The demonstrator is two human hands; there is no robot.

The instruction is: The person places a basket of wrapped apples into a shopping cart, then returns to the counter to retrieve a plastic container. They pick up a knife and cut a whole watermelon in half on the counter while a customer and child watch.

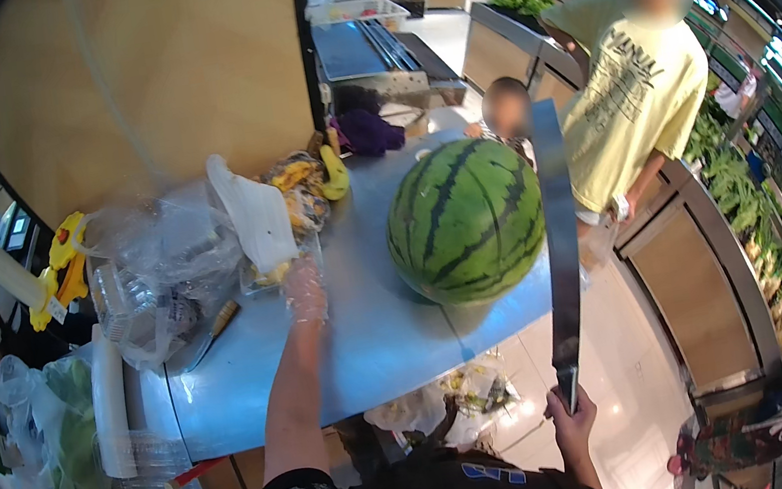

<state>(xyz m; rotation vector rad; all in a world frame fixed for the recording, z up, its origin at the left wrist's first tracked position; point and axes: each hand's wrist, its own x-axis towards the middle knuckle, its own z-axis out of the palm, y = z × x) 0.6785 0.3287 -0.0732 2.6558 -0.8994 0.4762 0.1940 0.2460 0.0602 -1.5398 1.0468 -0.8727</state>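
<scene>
A whole striped watermelon (465,222) rests on the stainless steel table (369,354) in front of me. My right hand (572,418) grips the handle of a long, broad-bladed knife (559,234), its blade upright to the right of the melon. To the left, my left hand (305,291) wears a clear plastic glove. It reaches the lower end of a white cloth or paper towel (254,215), beside a clear tray (256,283) with something yellow in it. Whether its fingers hold anything is hidden. A smaller wooden-handled knife (224,319) lies further left.
Clear plastic bags and boxes (161,279) crowd the table's left, near a roll of film (110,408). Bananas (333,173) and a purple cloth (370,130) sit at the back. Beyond the melon are a small person (515,138) and a person in a yellow shirt (628,80).
</scene>
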